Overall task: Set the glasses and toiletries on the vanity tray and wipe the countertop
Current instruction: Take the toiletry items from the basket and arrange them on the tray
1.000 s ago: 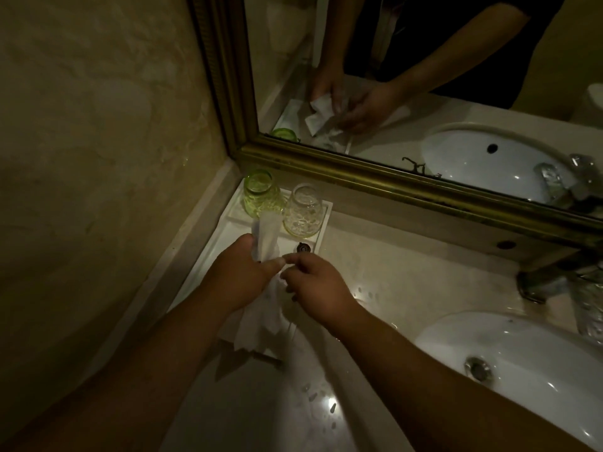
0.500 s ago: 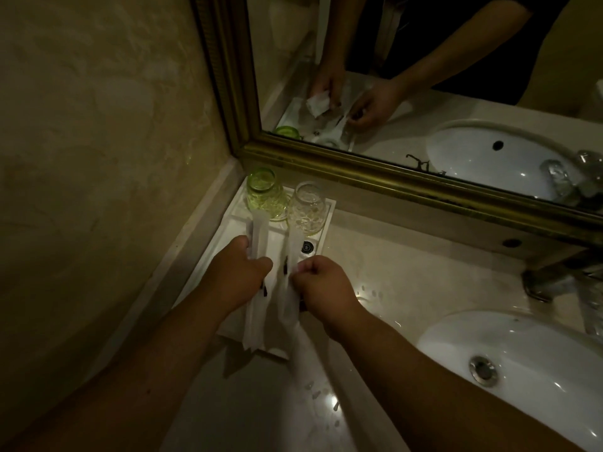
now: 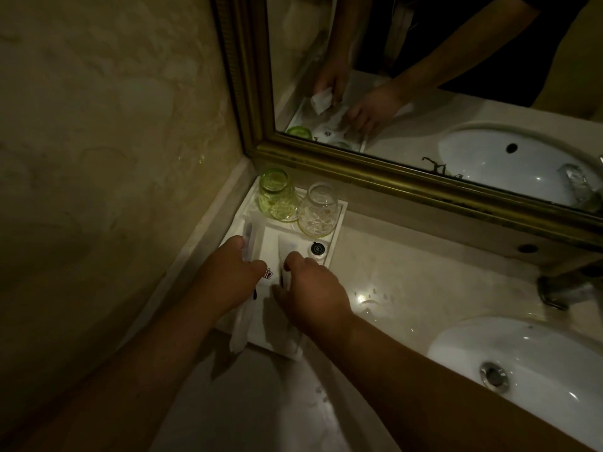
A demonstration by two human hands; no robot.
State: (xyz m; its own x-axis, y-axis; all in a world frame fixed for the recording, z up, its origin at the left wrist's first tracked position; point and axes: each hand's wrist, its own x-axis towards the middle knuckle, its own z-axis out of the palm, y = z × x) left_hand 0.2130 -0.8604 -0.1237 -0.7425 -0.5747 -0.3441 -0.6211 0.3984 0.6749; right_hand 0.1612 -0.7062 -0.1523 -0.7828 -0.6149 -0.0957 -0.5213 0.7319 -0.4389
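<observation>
Left hand (image 3: pixel 228 275) fingers curled on one white packet (image 3: pixel 243 318), right hand (image 3: pixel 313 295) fingers pinching another packet (image 3: pixel 287 256), laying both lengthwise in the tray (image 3: pixel 337 223), probably to look tidy. Green glass (image 3: pixel 277 199) and clear glass (image 3: pixel 318 210) stand upside down at the tray's back, by the mirror; bench (image 3: pixel 408 282) probably not wiped.

Pale marble-look surface (image 3: pixel 408 288), glossy, with small water drops and a light glare near its middle. A white vanity tray (image 3: pixel 337 238) sits on it in the far-left corner, against the side wall and just below the gold mirror frame. An oval white sink basin (image 3: pixel 538 347) is set into the surface at right, with a metal drain (image 3: pixel 493 376) in its bottom. A metal faucet (image 3: pixel 561 288) stands behind the basin at the right edge. The tray's near end overhangs darker, shadowed surface toward the front edge.
</observation>
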